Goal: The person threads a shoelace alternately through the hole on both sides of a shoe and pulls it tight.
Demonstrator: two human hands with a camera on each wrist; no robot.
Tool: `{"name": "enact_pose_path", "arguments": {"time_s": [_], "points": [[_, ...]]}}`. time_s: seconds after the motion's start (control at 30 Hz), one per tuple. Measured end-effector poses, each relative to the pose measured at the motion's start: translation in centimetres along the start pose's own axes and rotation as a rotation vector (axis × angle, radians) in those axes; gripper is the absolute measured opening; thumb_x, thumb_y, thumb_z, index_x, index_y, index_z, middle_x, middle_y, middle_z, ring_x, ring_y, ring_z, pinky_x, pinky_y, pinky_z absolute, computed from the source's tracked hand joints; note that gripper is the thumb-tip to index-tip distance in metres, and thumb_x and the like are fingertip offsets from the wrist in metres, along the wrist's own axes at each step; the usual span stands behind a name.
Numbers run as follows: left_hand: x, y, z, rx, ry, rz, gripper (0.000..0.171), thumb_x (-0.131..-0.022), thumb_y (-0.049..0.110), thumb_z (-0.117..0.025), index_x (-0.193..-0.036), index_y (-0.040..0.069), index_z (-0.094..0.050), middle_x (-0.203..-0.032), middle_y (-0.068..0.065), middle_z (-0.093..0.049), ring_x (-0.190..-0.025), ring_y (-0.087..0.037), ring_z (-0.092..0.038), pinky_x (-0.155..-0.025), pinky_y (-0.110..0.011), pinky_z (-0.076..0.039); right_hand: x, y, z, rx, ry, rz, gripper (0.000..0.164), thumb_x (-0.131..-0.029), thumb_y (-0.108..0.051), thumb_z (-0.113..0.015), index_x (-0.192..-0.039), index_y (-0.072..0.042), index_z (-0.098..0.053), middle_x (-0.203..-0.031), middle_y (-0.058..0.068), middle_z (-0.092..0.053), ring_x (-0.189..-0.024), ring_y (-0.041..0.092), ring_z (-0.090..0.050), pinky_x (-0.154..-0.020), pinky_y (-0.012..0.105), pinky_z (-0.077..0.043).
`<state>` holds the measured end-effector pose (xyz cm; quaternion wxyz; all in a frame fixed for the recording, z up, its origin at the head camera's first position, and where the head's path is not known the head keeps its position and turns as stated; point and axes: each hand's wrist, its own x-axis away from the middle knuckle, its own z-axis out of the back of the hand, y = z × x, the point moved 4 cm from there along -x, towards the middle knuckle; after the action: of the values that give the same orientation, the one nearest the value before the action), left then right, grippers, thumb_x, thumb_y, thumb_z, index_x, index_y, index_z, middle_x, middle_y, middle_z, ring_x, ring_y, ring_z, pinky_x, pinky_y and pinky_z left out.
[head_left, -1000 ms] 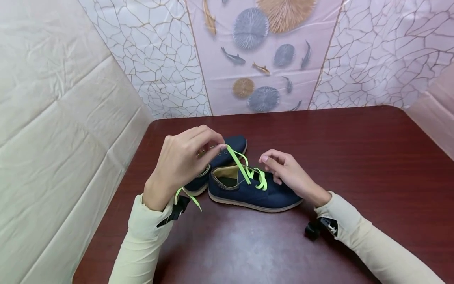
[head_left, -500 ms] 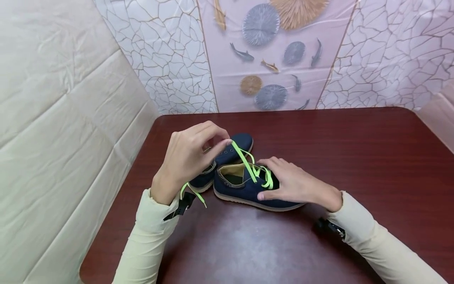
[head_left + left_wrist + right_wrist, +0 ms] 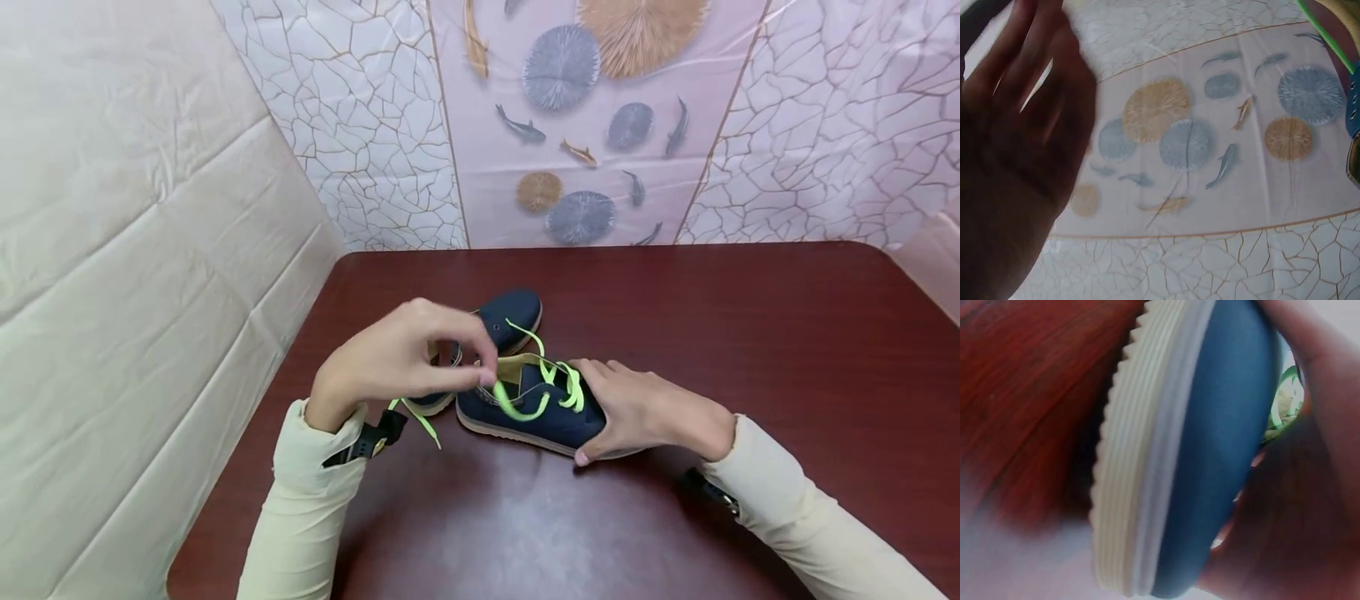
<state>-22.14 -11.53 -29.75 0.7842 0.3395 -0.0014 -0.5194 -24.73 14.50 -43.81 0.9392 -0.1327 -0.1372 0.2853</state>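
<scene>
A navy shoe point(image 3: 551, 427) with a pale sole stands on the table, its heel to the left. My right hand point(image 3: 648, 408) grips its toe from above, thumb down the near side; in the right wrist view the ridged sole point(image 3: 1132, 450) and blue upper point(image 3: 1222, 419) fill the middle. Near the shoe opening, my left hand point(image 3: 393, 358) pinches one end of the neon green shoelace point(image 3: 513, 410), which sags in a curve to an eyelet. More of this lace crosses the shoe's front. The left wrist view shows the left hand point(image 3: 1029, 156) dark and blurred.
Behind and left, a second navy shoe point(image 3: 519, 310) is partly covered by the left hand. A green lace end point(image 3: 427, 425) trails on the reddish-brown table point(image 3: 750, 333) by the left wrist. Patterned sheeting point(image 3: 390, 125) hangs behind and cream sheeting on the left.
My right hand has come down from above the shoe onto its toe. My left hand has lowered with the lace end, and the lace has gone from taut to slack.
</scene>
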Motion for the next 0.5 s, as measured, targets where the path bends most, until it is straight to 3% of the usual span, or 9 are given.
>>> {"name": "enact_pose_path", "arguments": {"time_s": [0.1,0.2,0.3,0.4,0.5], "points": [[0.5,-0.7,-1.1,0.096,-0.206,0.097,0.001,-0.098,0.021,-0.078,-0.098,0.021,-0.076,-0.091,0.017,-0.070,-0.083,-0.001,-0.066,-0.072,-0.026,-0.056,0.3,-0.1,-0.3,0.029,-0.032,-0.001,0.120,-0.065,-0.074,-0.089,-0.152,-0.009,-0.038,-0.146,0.013,-0.053,-0.134,0.040,-0.052,-0.099,0.067,-0.047],[0.6,-1.6,-1.8,0.103,-0.278,0.186,0.006,-0.099,0.027,-0.077,-0.103,0.022,-0.077,-0.094,0.017,-0.071,-0.086,-0.002,-0.068,-0.072,-0.027,-0.057,0.4,-0.2,-0.5,0.042,-0.030,0.003,0.114,-0.066,-0.071,-0.090,-0.148,-0.009,-0.040,-0.142,0.011,-0.054,-0.130,0.038,-0.053,-0.097,0.064,-0.050],[0.4,-2.5,-1.7,0.002,-0.229,0.250,0.008,-0.098,0.028,-0.077,-0.106,0.027,-0.076,-0.096,0.020,-0.071,-0.088,-0.001,-0.067,-0.075,-0.028,-0.057,0.3,-0.1,-0.4,0.029,-0.015,0.012,0.106,-0.067,-0.066,-0.092,-0.142,-0.010,-0.043,-0.137,0.008,-0.055,-0.127,0.035,-0.054,-0.096,0.059,-0.051],[0.4,-3.5,-1.1,-0.164,-0.145,0.322,0.007,-0.100,0.029,-0.076,-0.106,0.030,-0.076,-0.095,0.023,-0.069,-0.085,-0.001,-0.065,-0.076,-0.030,-0.054,0.3,-0.1,-0.2,0.009,-0.006,0.027,0.102,-0.067,-0.062,-0.093,-0.140,-0.010,-0.043,-0.136,0.007,-0.056,-0.127,0.033,-0.054,-0.097,0.057,-0.051],[0.3,-4.2,-0.7,-0.288,-0.097,0.403,0.005,-0.101,0.032,-0.073,-0.105,0.032,-0.076,-0.090,0.023,-0.068,-0.080,-0.002,-0.063,-0.070,-0.032,-0.052,0.4,0.1,-0.1,0.001,-0.012,0.029,0.103,-0.067,-0.061,-0.093,-0.141,-0.010,-0.043,-0.138,0.008,-0.055,-0.127,0.032,-0.054,-0.097,0.056,-0.051]]}}
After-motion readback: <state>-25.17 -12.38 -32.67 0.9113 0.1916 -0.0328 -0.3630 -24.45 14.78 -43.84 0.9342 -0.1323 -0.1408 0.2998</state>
